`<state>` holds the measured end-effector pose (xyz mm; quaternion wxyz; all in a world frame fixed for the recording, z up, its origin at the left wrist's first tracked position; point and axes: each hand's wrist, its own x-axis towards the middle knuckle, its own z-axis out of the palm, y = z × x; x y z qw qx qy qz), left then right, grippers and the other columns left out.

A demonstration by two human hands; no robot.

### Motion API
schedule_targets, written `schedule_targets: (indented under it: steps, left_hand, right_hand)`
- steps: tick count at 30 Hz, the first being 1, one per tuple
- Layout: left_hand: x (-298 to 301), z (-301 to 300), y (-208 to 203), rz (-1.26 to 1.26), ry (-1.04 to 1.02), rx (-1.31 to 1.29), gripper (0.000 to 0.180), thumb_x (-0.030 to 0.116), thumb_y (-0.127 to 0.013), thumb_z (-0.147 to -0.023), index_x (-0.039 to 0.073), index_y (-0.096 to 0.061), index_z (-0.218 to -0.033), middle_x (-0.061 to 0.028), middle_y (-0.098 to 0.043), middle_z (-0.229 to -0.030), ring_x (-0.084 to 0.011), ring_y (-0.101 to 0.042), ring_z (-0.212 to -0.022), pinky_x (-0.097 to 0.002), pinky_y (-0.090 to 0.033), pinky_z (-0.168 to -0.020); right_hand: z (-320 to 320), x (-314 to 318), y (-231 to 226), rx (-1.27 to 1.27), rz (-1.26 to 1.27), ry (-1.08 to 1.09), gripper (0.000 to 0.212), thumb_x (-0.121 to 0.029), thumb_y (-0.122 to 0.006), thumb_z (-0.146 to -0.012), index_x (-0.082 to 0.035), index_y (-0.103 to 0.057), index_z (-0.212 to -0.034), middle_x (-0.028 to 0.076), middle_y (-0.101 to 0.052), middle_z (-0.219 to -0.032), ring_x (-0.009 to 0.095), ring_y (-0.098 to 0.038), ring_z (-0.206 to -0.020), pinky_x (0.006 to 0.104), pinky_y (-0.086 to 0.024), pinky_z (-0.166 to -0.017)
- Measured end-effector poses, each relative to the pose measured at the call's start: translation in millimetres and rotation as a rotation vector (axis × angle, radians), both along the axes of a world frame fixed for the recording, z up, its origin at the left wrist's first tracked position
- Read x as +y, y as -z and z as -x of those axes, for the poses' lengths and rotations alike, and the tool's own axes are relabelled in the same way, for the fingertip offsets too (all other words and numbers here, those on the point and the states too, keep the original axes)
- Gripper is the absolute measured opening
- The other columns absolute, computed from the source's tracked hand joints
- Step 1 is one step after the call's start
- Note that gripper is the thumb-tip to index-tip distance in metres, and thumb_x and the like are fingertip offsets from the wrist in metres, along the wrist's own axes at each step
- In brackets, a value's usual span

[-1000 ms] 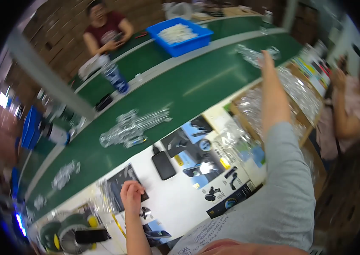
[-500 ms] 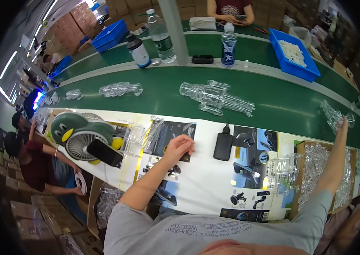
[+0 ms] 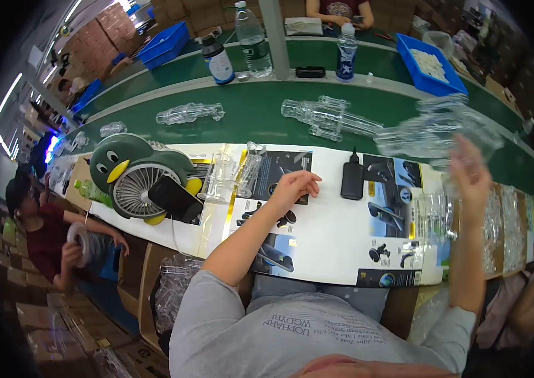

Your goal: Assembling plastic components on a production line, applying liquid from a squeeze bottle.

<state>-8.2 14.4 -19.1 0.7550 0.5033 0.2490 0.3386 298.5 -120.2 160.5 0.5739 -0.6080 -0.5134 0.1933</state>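
Observation:
My right hand (image 3: 470, 169), smeared by motion, grips a clear plastic part (image 3: 434, 129) over the green bench at the right. The part is long and blurred, so its details are lost. My left hand (image 3: 298, 187) hovers over the white printed card sheet, fingers loosely bent and holding nothing. Just right of it stands a black squeeze bottle (image 3: 352, 178) with a pointed tip. Beyond lies another clear plastic assembly (image 3: 327, 118) with several tubes, near the far end of the held part. Two clear pieces, one a ribbed tube (image 3: 252, 170), rest left of my left hand.
A green penguin-shaped fan (image 3: 141, 170) with a black phone (image 3: 176, 198) leaning on it stands at the left. Boxes of clear parts (image 3: 492, 230) sit at the right. Drink bottles (image 3: 253, 47) and a blue tray (image 3: 431, 68) are farther back. A co-worker (image 3: 53, 233) holds a tape roll.
My right hand has brought the clear part leftward from the bench's right end. My left hand has shifted slightly right and up in view. The whole view has shifted; the co-worker's tape roll is raised.

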Motion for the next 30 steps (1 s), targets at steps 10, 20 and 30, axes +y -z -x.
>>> schedule_targets:
  steps: [10, 20, 30]
  left_hand:
    - [-1, -5, -18, 0.531, 0.04, -0.245, 0.063, 0.049, -0.023, -0.092, -0.002, -0.033, -0.127, -0.0198, -0.047, -0.12, -0.029, -0.047, -0.111, -0.0407, -0.039, -0.093]
    - [15, 20, -32, 0.554, -0.256, -0.639, 0.051, 0.045, -0.038, -0.087, 0.002, -0.044, -0.115, -0.0181, -0.047, -0.12, -0.0341, -0.042, -0.114, -0.0542, -0.031, -0.097]
    - [21, 38, -44, 0.412, -0.245, -0.783, 0.052, 0.038, -0.037, -0.085, 0.006, -0.039, -0.125, -0.016, -0.043, -0.127, -0.031, -0.044, -0.113, -0.0533, -0.029, -0.098]
  right_hand:
    - [131, 33, 119, -0.63, -0.372, -0.235, 0.046, -0.009, -0.069, -0.06, -0.005, -0.057, -0.104, 0.012, -0.057, -0.107, 0.028, -0.061, -0.084, 0.0354, -0.05, -0.071]
    - [135, 26, 117, -0.719, -0.285, -0.707, 0.055, -0.01, -0.068, -0.051, -0.007, -0.056, -0.105, 0.008, -0.054, -0.115, 0.025, -0.057, -0.094, 0.0344, -0.047, -0.078]
    - [124, 35, 134, 0.227, 0.501, -0.86, 0.044, -0.017, -0.065, -0.077, -0.003, -0.047, -0.114, 0.007, -0.057, -0.093, 0.012, -0.056, -0.083, 0.0255, -0.044, -0.076]
